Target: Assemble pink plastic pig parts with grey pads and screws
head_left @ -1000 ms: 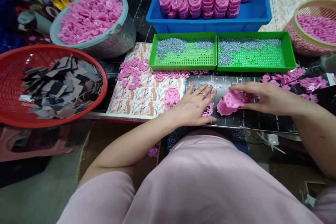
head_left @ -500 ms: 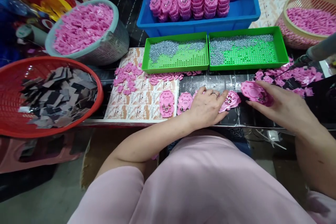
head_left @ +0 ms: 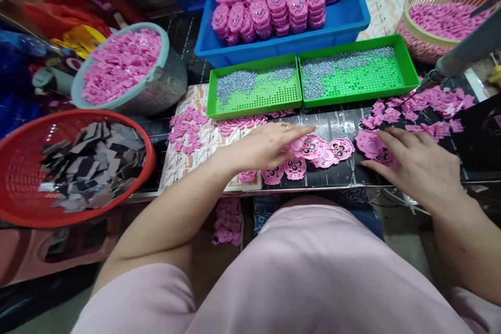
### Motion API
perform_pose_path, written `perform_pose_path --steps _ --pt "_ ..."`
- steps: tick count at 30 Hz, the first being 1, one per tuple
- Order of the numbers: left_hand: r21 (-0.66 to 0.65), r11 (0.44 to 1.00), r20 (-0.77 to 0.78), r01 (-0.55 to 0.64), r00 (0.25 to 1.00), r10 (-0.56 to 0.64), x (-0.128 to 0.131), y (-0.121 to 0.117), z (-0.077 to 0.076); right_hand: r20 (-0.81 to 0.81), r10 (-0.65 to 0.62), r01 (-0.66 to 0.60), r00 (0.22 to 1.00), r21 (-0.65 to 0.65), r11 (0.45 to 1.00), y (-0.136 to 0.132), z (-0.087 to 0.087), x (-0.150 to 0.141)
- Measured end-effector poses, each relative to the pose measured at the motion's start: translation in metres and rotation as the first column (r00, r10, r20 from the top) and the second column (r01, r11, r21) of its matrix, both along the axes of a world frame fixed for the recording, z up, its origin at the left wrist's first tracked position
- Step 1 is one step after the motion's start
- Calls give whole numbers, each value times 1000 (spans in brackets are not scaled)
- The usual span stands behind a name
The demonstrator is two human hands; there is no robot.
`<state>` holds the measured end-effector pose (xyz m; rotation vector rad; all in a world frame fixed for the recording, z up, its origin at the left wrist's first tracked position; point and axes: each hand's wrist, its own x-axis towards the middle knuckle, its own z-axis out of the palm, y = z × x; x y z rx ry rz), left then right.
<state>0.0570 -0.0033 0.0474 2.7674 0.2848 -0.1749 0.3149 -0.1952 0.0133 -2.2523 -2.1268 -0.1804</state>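
My left hand (head_left: 264,147) is over the row on the bench, its thumb and fingers closed on the edge of a pink plastic casing (head_left: 312,147) with shiny metal discs. That casing overlaps others lying flat, among them a pink casing (head_left: 341,149) at the row's right end and one with dark round parts (head_left: 295,168) nearer the edge. To the right, my right hand (head_left: 425,167) grips another pink casing (head_left: 368,145) by its right side, thumb in front and fingers behind. Part of it is hidden under the fingers.
Green trays (head_left: 254,107) (head_left: 360,95) of small metal screws stand behind the row. A blue bin (head_left: 282,52) holds stacked pink casings. Small pink parts (head_left: 438,102) lie at right, below a hanging screwdriver (head_left: 465,47). A red basket (head_left: 144,167) of grey pads stands at left.
My left hand has moved left and lifted from the row, with a casing now in its fingers. My right hand stays by its casing. The camera view has shifted slightly.
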Motion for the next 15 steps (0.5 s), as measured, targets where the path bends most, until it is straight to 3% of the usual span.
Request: perform_pose_path --steps 5,7,15 --pt "-31 991 -57 131 990 -133 7 0 6 -92 318 -316 944 38 948 24 -6 -17" --pt "-35 983 -92 181 979 -183 14 2 9 -103 376 -376 921 20 927 32 -11 -25" --pt "-12 948 -118 318 941 -317 29 -2 19 34 127 -127 991 5 992 12 -2 -51"
